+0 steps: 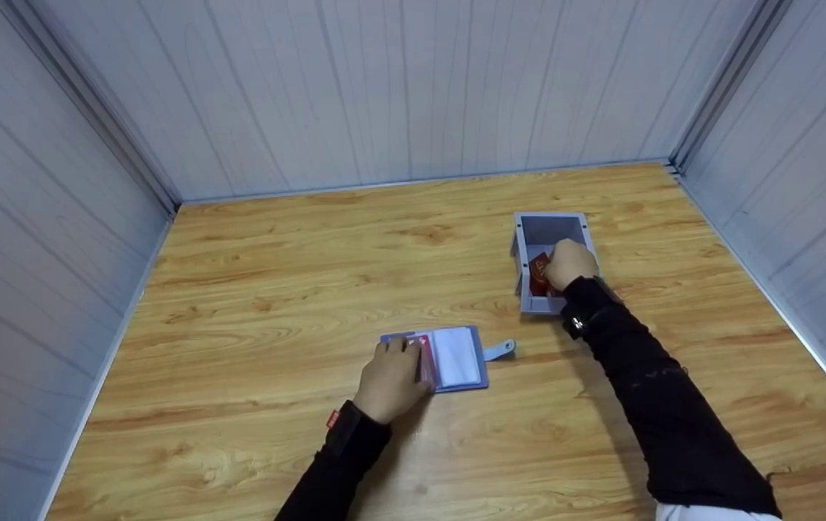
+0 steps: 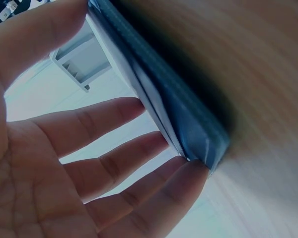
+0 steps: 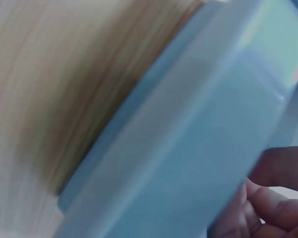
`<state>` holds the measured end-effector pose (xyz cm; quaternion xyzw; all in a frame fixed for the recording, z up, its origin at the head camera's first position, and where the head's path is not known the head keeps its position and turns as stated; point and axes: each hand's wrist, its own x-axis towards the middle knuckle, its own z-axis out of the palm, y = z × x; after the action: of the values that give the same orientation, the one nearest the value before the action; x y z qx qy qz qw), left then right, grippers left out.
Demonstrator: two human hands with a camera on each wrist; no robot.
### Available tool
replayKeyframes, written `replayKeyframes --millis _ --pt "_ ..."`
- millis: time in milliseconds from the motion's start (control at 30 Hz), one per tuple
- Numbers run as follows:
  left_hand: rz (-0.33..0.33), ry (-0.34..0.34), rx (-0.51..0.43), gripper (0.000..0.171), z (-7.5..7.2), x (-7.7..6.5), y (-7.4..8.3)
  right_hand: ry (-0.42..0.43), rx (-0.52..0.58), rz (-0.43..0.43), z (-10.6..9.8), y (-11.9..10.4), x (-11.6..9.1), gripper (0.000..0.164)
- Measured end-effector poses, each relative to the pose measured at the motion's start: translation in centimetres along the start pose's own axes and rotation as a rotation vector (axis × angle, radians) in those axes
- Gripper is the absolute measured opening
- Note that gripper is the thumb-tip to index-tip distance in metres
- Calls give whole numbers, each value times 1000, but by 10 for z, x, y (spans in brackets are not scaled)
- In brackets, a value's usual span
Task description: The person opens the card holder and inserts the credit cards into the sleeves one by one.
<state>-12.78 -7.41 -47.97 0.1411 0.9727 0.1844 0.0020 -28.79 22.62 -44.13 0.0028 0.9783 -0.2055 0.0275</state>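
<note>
An open blue card holder (image 1: 484,373) with clear sleeves lies on the table, its strap (image 1: 501,350) stretched to the right. My left hand (image 1: 391,380) rests across its left half, fingertips on the sleeves and thumb near the front edge. A red card (image 1: 425,358) shows beside those fingers. In the left wrist view, nearly straight fingers touch the edge of the card holder (image 2: 188,124). My right hand (image 1: 571,264) reaches into a grey box (image 1: 542,305), fingers bent beside a dark red card (image 1: 539,273). The box wall (image 3: 188,148) hides its fingertips; I cannot tell whether they grip the card.
The wood-grain table (image 1: 275,289) is bounded by a pale panel wall (image 1: 384,94) at the back and by more panels at left and right. The grey box stands behind and to the right of the card holder.
</note>
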Motion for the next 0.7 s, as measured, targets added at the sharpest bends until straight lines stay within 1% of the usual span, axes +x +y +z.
replayKeyframes --millis 67,200,267,333,400,533,633,700 --pt "-2 -3 -1 58 0 0 0 2 30 -8 -3 0 0 27" --pt "2 6 1 55 0 0 -1 37 86 -21 -9 1 -2 19" --pt "6 11 0 54 1 0 -1 59 130 -10 -13 -1 -4 24" --pt "5 11 -5 54 1 0 -1 98 183 0 -18 -3 -6 31" --pt "4 10 -7 54 1 0 -1 152 233 5 -22 -5 -8 33" --pt "-3 4 -6 55 1 -1 -1 251 302 6 -27 -12 -11 31" --pt "-1 6 -6 56 0 -1 0 291 348 3 -27 -18 -14 30" --pt "1 5 -7 55 0 -1 0 316 390 -20 -26 -23 -18 29"
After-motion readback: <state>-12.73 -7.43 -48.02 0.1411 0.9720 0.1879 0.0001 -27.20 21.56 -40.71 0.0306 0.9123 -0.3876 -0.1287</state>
